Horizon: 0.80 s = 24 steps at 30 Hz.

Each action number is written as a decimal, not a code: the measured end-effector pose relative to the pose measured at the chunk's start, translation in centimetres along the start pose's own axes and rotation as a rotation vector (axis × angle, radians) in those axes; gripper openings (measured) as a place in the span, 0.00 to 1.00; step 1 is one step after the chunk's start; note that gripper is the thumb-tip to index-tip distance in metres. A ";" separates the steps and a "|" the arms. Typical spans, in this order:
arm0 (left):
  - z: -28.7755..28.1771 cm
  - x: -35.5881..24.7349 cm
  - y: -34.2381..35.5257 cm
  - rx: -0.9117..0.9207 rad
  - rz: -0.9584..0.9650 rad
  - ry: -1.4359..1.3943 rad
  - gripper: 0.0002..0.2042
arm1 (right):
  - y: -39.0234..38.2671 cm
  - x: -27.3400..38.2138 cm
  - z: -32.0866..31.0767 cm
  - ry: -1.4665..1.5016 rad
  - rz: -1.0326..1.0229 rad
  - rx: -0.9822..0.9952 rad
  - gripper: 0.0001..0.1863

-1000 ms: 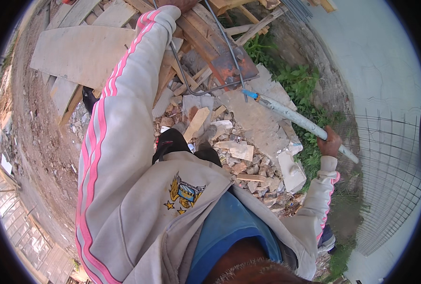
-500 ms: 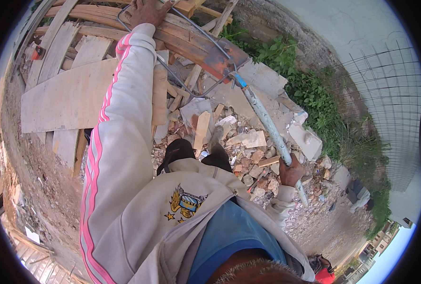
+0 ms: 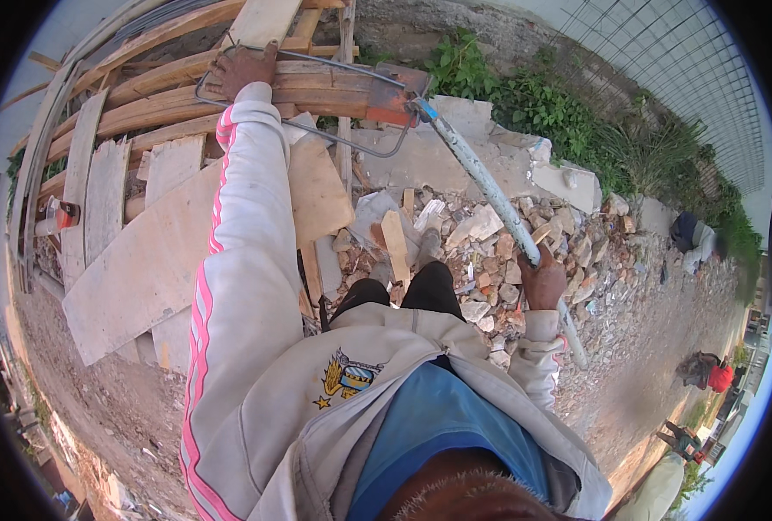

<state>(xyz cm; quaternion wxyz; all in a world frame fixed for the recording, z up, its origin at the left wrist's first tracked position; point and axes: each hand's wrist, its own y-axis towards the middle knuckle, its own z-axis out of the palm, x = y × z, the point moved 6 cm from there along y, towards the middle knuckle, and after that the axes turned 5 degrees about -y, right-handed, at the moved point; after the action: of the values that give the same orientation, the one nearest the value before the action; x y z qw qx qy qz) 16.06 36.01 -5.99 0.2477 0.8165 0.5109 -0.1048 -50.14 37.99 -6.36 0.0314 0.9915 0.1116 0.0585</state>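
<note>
Wd. beams (image 3: 316, 82) w/ bent metal rod (image 3: 343, 65) atop.

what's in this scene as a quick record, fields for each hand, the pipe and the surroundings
left hand: fingers spread over a bent metal rod, at the wooden beams
right hand: closed around a pale blue pipe
pipe: slanted, bright blue far end near a rusty plate
surroundings: rubble, green plants, wire mesh, large flat board

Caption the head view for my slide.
Left hand over bent grey metal bar and brown wooden beams; right hand gripping long pale-blue pipe.
</note>
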 end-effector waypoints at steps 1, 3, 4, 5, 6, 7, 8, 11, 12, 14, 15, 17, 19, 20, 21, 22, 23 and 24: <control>-0.1 -0.1 0.0 0.012 -0.006 0.014 0.39 | 0.6 -0.5 -0.3 0.035 -0.053 0.038 0.20; -0.6 -1.1 -0.2 0.034 -0.009 0.011 0.38 | 1.4 -1.9 -0.5 0.105 -0.165 0.116 0.23; -0.8 -1.0 -0.3 0.037 -0.008 0.017 0.38 | 1.4 -2.6 -0.6 0.172 -0.216 0.178 0.26; -0.9 -1.0 -0.2 0.040 -0.007 0.023 0.38 | 1.4 -3.2 -0.9 0.239 -0.269 0.240 0.28; -0.8 -0.7 -0.2 0.041 -0.016 0.027 0.38 | 1.6 -3.4 -1.2 0.301 -0.330 0.301 0.30; -0.8 0.0 0.0 0.008 -0.012 0.016 0.37 | 1.6 -4.0 -1.7 0.378 -0.259 0.408 0.30; -0.5 0.3 0.2 0.015 -0.009 0.014 0.37 | 1.2 -5.6 -1.1 0.503 -0.192 0.509 0.28; -0.4 0.1 0.3 0.042 0.001 0.023 0.38 | -1.7 -13.1 2.1 0.734 0.044 0.788 0.25; -0.5 -0.3 0.2 0.056 0.001 0.039 0.38 | -3.0 -15.7 3.0 0.717 0.136 0.869 0.24; -0.3 -0.3 -0.3 0.051 0.005 0.049 0.38 | -4.1 -18.8 3.2 0.709 0.125 0.837 0.25; -0.2 -0.3 -0.3 0.027 0.014 0.040 0.38 | -4.2 -19.4 3.4 0.714 0.122 0.814 0.25; -0.4 -0.7 0.4 -0.005 0.022 0.032 0.38 | -2.3 -18.2 0.2 0.488 -0.096 0.562 0.26; -0.4 0.9 0.3 0.012 0.007 0.047 0.38 | -2.2 -15.5 -4.2 0.390 -0.175 0.373 0.29; -0.2 1.5 0.0 0.028 0.004 0.067 0.39 | -2.3 -14.1 -5.8 0.315 -0.126 0.432 0.28; -0.2 1.1 0.4 0.030 -0.003 0.062 0.39 | -2.7 -14.5 -5.9 0.275 -0.139 0.390 0.29; -0.2 0.8 0.6 0.031 -0.011 0.057 0.39 | -3.3 -14.7 -5.7 0.234 -0.153 0.348 0.29; -0.2 0.5 0.7 0.028 -0.005 0.072 0.39 | -3.8 -14.8 -5.4 0.224 -0.135 0.335 0.29; -0.2 0.3 0.6 0.030 0.000 0.062 0.39 | -4.0 -14.5 -5.2 0.210 -0.129 0.325 0.29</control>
<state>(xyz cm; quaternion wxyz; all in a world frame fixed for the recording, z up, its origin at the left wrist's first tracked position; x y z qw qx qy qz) 16.69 36.14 -5.79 0.2195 0.8230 0.5167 -0.0870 -65.74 38.87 -3.05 -0.1372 0.9628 0.1854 0.1409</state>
